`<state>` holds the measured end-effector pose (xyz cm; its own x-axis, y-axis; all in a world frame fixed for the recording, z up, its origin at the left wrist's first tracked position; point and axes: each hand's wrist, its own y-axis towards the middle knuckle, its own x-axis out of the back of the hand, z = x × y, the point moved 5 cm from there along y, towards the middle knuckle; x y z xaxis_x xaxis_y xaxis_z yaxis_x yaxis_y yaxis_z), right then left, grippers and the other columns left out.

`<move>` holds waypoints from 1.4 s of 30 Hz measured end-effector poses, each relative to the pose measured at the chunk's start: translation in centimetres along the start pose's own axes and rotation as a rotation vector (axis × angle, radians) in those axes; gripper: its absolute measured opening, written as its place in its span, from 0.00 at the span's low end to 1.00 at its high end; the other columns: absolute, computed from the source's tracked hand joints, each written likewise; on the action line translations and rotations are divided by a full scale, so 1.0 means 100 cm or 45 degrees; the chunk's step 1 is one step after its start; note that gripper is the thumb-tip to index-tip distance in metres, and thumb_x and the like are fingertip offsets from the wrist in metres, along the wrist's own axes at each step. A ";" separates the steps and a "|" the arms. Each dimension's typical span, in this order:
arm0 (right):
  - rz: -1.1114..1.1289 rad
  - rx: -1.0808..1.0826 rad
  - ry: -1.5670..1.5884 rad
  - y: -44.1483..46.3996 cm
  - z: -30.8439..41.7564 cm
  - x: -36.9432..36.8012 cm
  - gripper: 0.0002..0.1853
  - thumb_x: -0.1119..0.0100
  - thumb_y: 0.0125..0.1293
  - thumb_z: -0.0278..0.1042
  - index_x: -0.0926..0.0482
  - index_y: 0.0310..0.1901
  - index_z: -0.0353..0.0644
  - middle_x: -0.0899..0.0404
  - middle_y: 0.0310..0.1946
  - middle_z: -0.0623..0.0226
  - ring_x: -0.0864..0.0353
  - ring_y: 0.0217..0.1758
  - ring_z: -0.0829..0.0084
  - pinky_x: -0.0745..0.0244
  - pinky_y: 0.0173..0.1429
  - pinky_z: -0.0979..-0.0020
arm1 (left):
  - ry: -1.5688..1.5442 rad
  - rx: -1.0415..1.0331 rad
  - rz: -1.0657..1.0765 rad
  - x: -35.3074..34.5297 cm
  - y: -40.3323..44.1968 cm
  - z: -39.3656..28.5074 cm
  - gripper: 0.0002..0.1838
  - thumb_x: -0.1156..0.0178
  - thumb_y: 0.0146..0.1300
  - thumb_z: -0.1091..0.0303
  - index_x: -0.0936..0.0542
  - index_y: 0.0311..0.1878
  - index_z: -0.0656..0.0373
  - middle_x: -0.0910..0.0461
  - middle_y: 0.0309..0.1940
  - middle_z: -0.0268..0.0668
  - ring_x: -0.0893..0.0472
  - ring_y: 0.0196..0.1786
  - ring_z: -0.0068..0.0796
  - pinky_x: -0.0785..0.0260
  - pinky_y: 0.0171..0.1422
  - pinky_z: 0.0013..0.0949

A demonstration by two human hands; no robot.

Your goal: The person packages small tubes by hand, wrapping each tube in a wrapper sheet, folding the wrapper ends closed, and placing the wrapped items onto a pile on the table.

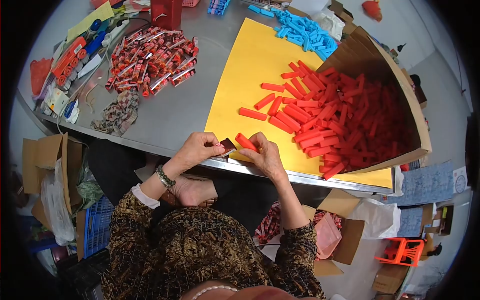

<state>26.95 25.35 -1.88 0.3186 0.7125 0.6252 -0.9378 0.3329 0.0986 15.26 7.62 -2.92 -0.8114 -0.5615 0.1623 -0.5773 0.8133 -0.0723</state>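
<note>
Near the table's front edge, my left hand (pixel 200 148) pinches a small dark printed wrapper (pixel 228 147). Just to its right, my right hand (pixel 263 156) grips one red stick-shaped block (pixel 245 142) between thumb and fingers, its end pointing toward the wrapper. The block and wrapper are close; I cannot tell whether they touch. Beyond my right hand, many loose red blocks (pixel 296 113) spill from a tipped cardboard box (pixel 400 95) onto a yellow sheet (pixel 235 75). Further off to the left lies a pile of wrapped red pieces (pixel 150 57).
Blue blocks (pixel 305 32) are heaped at the back of the yellow sheet. A crumpled checked cloth (pixel 118 112) lies on the metal table (pixel 165 112), left of my hands. Tools and tape clutter the far left. Open cartons (pixel 47 155) and a blue crate (pixel 98 225) stand below.
</note>
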 end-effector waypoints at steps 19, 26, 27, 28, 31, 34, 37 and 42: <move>-0.248 0.086 0.264 -0.015 0.001 0.014 0.13 0.33 0.61 0.29 0.20 0.45 0.34 0.21 0.38 0.59 0.20 0.44 0.66 0.27 0.50 0.71 | 0.183 -0.077 0.002 0.000 -0.004 -0.011 0.10 0.32 0.58 0.69 0.21 0.29 0.67 0.24 0.23 0.33 0.29 0.27 0.17 0.35 0.32 0.27; -0.236 0.044 0.423 -0.017 -0.007 0.017 0.16 0.33 0.62 0.27 0.23 0.50 0.34 0.22 0.43 0.68 0.25 0.48 0.77 0.32 0.57 0.77 | -0.333 0.116 0.027 -0.005 -0.005 -0.005 0.11 0.31 0.57 0.69 0.22 0.27 0.65 0.24 0.21 0.31 0.29 0.21 0.16 0.36 0.24 0.24; -0.265 0.052 0.429 -0.018 -0.005 0.018 0.15 0.32 0.60 0.27 0.23 0.48 0.34 0.21 0.43 0.65 0.24 0.48 0.75 0.30 0.56 0.76 | -0.355 0.123 0.013 -0.006 -0.005 -0.005 0.11 0.31 0.57 0.70 0.22 0.28 0.64 0.24 0.21 0.31 0.29 0.21 0.16 0.37 0.23 0.23; -0.294 0.060 0.435 -0.018 -0.002 0.018 0.15 0.31 0.59 0.27 0.22 0.46 0.34 0.20 0.42 0.63 0.22 0.47 0.72 0.29 0.54 0.74 | -0.377 0.129 0.000 -0.006 -0.004 -0.005 0.10 0.31 0.57 0.70 0.22 0.28 0.64 0.24 0.20 0.31 0.28 0.20 0.16 0.37 0.22 0.22; -0.384 0.069 0.426 -0.019 0.005 0.022 0.14 0.31 0.57 0.26 0.22 0.44 0.34 0.19 0.41 0.61 0.20 0.46 0.71 0.27 0.53 0.73 | -0.348 0.109 -0.052 -0.005 -0.001 -0.002 0.10 0.31 0.58 0.70 0.23 0.28 0.63 0.24 0.20 0.32 0.27 0.20 0.16 0.37 0.22 0.21; -0.480 0.159 0.401 -0.024 0.018 0.027 0.13 0.30 0.57 0.24 0.22 0.42 0.35 0.19 0.41 0.63 0.21 0.45 0.73 0.27 0.52 0.73 | -0.201 0.104 -0.132 -0.003 -0.004 -0.007 0.10 0.31 0.57 0.71 0.23 0.29 0.63 0.24 0.20 0.31 0.27 0.20 0.14 0.37 0.22 0.22; -0.552 0.302 0.398 -0.028 0.038 0.032 0.13 0.31 0.56 0.22 0.22 0.42 0.35 0.19 0.40 0.61 0.20 0.44 0.68 0.26 0.50 0.72 | -0.147 0.062 -0.175 -0.002 -0.003 -0.007 0.11 0.29 0.56 0.70 0.22 0.30 0.64 0.23 0.19 0.30 0.28 0.19 0.14 0.37 0.22 0.22; -0.582 0.586 0.066 -0.030 0.068 0.029 0.14 0.30 0.53 0.20 0.22 0.42 0.35 0.20 0.40 0.56 0.18 0.43 0.62 0.24 0.47 0.70 | 0.155 -0.129 -0.246 -0.004 -0.001 -0.014 0.10 0.29 0.52 0.73 0.22 0.29 0.65 0.23 0.23 0.32 0.26 0.24 0.18 0.33 0.29 0.25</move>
<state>29.73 22.18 4.90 0.6949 0.5944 0.4048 -0.6657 0.3188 0.6747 15.73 8.00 -1.56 -0.6663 -0.6906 0.2811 -0.7035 0.7072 0.0700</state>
